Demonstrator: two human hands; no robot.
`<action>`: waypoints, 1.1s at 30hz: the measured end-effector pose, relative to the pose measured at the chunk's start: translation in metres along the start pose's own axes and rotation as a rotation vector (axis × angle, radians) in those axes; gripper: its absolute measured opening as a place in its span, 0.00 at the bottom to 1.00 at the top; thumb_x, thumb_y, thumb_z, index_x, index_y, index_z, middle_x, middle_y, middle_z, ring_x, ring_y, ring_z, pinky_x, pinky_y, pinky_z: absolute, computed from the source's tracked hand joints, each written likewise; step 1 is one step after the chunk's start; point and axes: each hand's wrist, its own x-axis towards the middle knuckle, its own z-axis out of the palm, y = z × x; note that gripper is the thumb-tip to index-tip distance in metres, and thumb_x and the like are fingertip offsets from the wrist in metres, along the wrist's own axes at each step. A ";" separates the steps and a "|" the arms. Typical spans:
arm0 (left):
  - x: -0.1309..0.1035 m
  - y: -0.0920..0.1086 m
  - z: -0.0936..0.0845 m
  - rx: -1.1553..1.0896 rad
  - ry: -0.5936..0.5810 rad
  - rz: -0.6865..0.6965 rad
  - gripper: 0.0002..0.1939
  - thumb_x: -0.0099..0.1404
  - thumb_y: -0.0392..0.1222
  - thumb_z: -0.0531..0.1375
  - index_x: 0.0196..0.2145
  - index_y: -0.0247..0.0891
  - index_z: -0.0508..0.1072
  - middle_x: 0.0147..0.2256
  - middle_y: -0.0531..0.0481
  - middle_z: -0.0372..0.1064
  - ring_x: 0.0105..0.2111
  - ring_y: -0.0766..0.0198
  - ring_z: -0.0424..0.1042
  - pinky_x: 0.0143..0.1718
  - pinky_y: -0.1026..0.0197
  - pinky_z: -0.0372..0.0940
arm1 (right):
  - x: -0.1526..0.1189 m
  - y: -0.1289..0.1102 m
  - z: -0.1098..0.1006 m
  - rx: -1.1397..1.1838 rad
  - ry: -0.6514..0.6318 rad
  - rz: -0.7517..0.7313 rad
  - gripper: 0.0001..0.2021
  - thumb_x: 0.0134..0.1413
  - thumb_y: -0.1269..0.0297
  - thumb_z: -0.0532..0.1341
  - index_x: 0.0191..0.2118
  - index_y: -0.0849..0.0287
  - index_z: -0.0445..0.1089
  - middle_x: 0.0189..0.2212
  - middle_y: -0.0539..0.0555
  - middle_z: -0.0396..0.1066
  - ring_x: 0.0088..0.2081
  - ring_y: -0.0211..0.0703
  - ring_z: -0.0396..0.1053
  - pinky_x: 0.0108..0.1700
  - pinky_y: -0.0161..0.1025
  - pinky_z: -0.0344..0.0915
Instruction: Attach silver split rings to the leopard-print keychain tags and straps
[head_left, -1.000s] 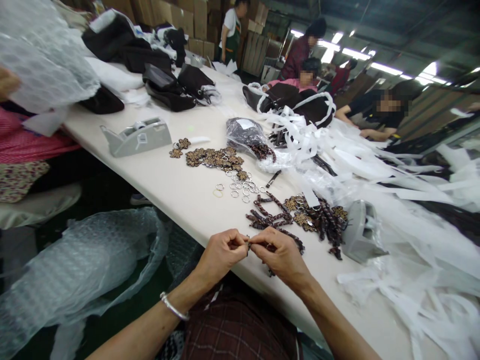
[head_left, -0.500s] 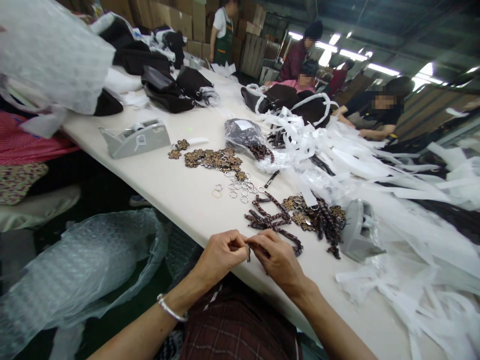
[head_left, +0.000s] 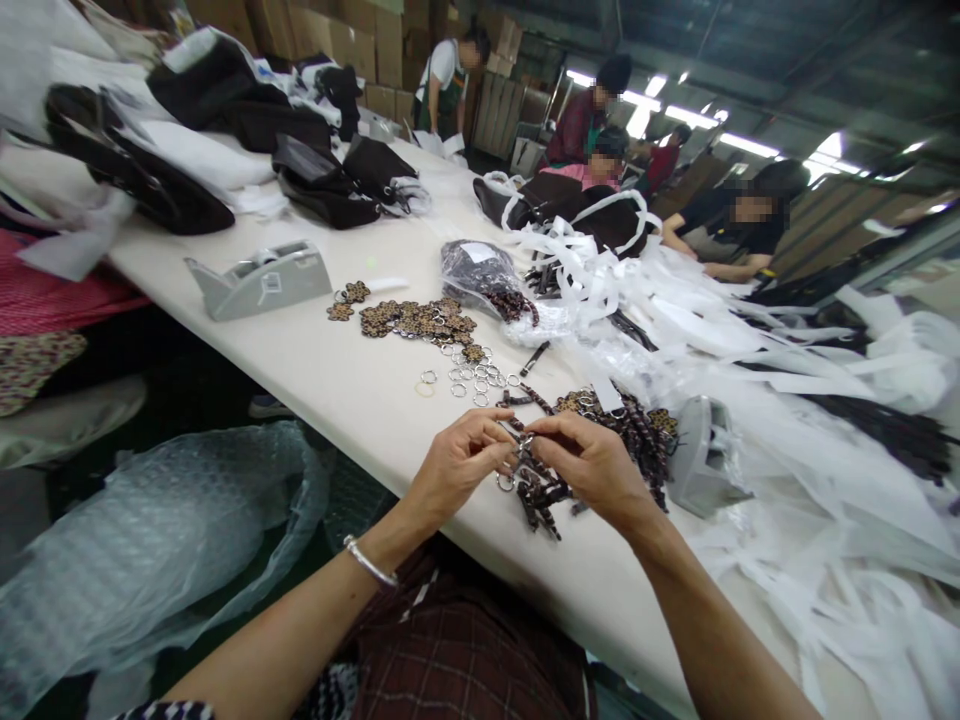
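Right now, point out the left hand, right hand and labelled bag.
Left hand [head_left: 456, 466]: head view, back of the hand.
Right hand [head_left: 595, 466]: head view, back of the hand.
Labelled bag [head_left: 476, 276]: head view, front, about the middle.

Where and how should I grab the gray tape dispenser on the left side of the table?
Probably by its thick, blocky end, on the right in the picture, reaching down from above and gripping across both sides: the gray tape dispenser stands upright, and its other end juts into a narrow tip.
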 end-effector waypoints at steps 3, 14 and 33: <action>0.005 -0.003 0.005 -0.026 -0.005 0.004 0.06 0.66 0.39 0.59 0.34 0.34 0.74 0.50 0.41 0.69 0.39 0.63 0.75 0.38 0.61 0.73 | 0.000 0.003 -0.009 0.066 0.032 0.074 0.07 0.56 0.64 0.63 0.39 0.57 0.76 0.33 0.52 0.75 0.32 0.39 0.70 0.34 0.36 0.66; -0.009 -0.071 0.031 0.903 -0.439 0.375 0.19 0.64 0.27 0.54 0.51 0.39 0.71 0.55 0.42 0.67 0.59 0.53 0.60 0.59 0.48 0.57 | -0.007 0.069 -0.106 -0.137 0.477 0.432 0.17 0.51 0.55 0.64 0.45 0.59 0.75 0.36 0.58 0.78 0.36 0.48 0.75 0.41 0.45 0.70; -0.006 -0.085 -0.012 1.018 -0.196 0.317 0.16 0.64 0.26 0.52 0.46 0.38 0.70 0.50 0.43 0.68 0.54 0.55 0.65 0.60 0.47 0.59 | -0.017 0.102 0.081 -0.102 0.088 0.091 0.23 0.62 0.55 0.56 0.60 0.58 0.64 0.62 0.61 0.60 0.65 0.53 0.54 0.65 0.57 0.52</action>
